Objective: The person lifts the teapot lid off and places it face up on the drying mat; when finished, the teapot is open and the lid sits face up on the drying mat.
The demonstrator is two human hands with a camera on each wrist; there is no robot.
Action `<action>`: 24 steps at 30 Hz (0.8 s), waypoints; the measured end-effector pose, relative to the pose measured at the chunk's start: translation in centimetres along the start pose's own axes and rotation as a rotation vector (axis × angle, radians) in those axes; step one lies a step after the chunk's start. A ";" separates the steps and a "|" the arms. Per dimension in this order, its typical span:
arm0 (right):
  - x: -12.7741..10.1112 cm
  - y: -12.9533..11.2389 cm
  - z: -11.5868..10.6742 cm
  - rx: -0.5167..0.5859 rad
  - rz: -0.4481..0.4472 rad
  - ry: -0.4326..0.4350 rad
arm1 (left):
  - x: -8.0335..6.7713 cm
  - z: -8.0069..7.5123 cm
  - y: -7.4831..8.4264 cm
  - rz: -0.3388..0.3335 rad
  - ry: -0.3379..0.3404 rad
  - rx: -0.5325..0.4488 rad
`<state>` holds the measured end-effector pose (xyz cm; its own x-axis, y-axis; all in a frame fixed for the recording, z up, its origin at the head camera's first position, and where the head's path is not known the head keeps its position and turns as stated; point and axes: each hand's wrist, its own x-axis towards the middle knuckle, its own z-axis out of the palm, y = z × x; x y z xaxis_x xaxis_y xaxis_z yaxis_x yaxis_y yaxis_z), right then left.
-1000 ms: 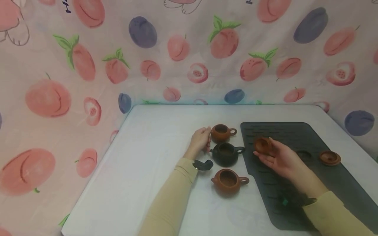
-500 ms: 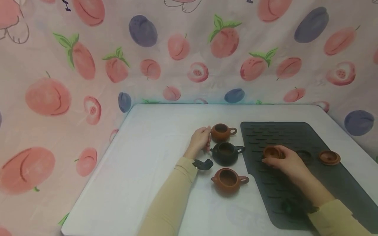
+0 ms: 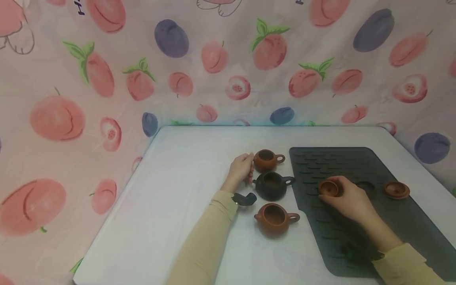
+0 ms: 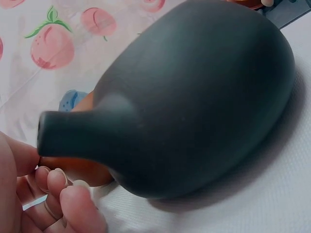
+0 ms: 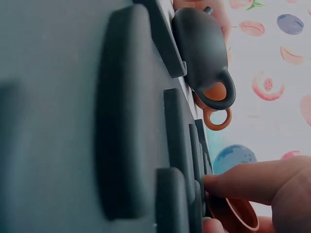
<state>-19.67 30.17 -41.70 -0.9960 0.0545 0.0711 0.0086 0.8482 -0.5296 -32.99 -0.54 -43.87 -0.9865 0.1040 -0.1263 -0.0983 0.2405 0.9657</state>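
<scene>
In the head view, my left hand [image 3: 239,169] pinches the spout side of the far brown teapot [image 3: 265,160], whose spout my fingers hide. Nearer to me stand a black teapot [image 3: 272,187] and another brown teapot [image 3: 273,220], all lidless with handles to the right. The black teapot [image 4: 204,97] fills most of the left wrist view, partly covering the brown one [image 4: 82,171]. My right hand [image 3: 350,202] holds a brown teapot lid [image 3: 329,189] by its edge, hollow side up, at the dark mat. In the right wrist view, thumb and fingers grip this lid [image 5: 235,214].
A dark ridged mat [image 3: 331,245] lies on the right of the white table [image 3: 171,206]. On it are a black lid [image 3: 367,188], partly behind my right hand, and another brown lid [image 3: 396,190]. A fruit-patterned cloth [image 3: 235,51] hangs behind and to the left.
My right hand has turned over and carried the brown lid right and down to the mat, then stayed almost still. My left hand and the teapots have not moved.
</scene>
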 end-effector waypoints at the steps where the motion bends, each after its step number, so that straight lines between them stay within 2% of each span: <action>1: 0.0 0.0 0.1 -0.005 -0.005 -0.004 | 0.0 0.0 0.0 0.001 -0.001 -0.001; 16: 0.2 0.2 -0.1 -0.017 -0.041 -0.040 | -0.2 -0.1 0.0 0.011 -0.001 0.009; 24: 0.0 0.0 -0.3 -0.021 -0.026 -0.044 | 0.0 0.0 -0.1 0.016 0.000 0.016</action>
<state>-19.65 30.36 -41.42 -0.9989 0.0094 0.0467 -0.0157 0.8600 -0.5100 -32.94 -0.60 -43.97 -0.9880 0.1083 -0.1105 -0.0800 0.2536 0.9640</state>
